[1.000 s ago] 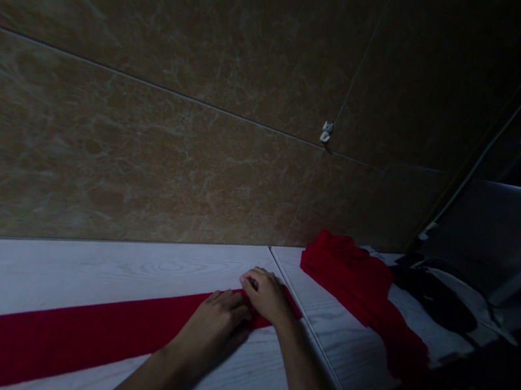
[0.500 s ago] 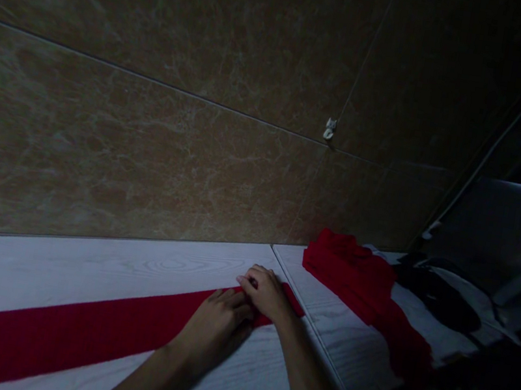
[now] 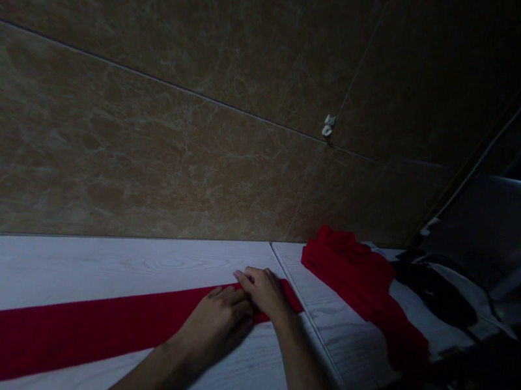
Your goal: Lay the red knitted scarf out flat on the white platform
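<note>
No legible text, labels, brands, numbers or signs.

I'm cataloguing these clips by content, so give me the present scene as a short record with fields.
setting: dim light; pale wood-grain surface against a brown tiled wall
left hand: on the red strip, fingers bent
right hand: on the strip, beside the left hand, nearer its right end
grip: unclear
strip: lies flat, running out at the picture's left edge
right side: heaped red cloth, black item beside it
on wall: small white figure
</note>
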`<state>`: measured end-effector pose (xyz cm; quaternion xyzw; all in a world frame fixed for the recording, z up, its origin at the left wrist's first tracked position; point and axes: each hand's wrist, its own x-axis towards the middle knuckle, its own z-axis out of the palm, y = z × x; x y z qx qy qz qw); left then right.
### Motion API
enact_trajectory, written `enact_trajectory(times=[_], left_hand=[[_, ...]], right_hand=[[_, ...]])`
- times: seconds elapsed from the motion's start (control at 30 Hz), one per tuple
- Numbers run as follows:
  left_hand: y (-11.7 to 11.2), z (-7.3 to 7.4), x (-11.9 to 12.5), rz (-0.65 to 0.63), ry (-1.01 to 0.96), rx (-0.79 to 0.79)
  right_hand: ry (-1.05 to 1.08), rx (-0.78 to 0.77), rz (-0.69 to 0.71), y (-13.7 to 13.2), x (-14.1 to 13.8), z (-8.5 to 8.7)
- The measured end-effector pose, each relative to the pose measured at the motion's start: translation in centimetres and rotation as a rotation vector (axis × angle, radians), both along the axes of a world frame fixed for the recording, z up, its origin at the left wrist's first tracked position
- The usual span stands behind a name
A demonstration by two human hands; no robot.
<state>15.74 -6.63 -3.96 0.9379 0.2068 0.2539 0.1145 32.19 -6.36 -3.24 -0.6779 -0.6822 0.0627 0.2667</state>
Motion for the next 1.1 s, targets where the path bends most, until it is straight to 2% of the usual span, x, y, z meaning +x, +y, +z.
enact_trajectory(times=[0.43,0.57,0.83,1.0,1.1], left_hand=[[-0.2,0.3,-0.1,-0.009,0.050,0.002],[-0.1,0.2,-0.2,-0.008,0.060,-0.024],[0.0,0.5,-0.7,0.039,0.072,-0.044],[0.6,-0.4,-0.8,0.047,0.221,-0.031],[0.8,-1.0,-0.8,0.024,0.241,-0.013]], right_hand=[[-0.021,-0.060,-0.024,0.3,-0.1,0.0],[-0.060,-0.050,-0.073,0.1,-0.1,0.2],[-0.131,-0.065,-0.159,-0.1,1.7,0.3],[-0.172,-0.095,-0.153,-0.2,2.4,0.3],[-0.173,-0.134,-0.124,0.0,2.7,0.5]])
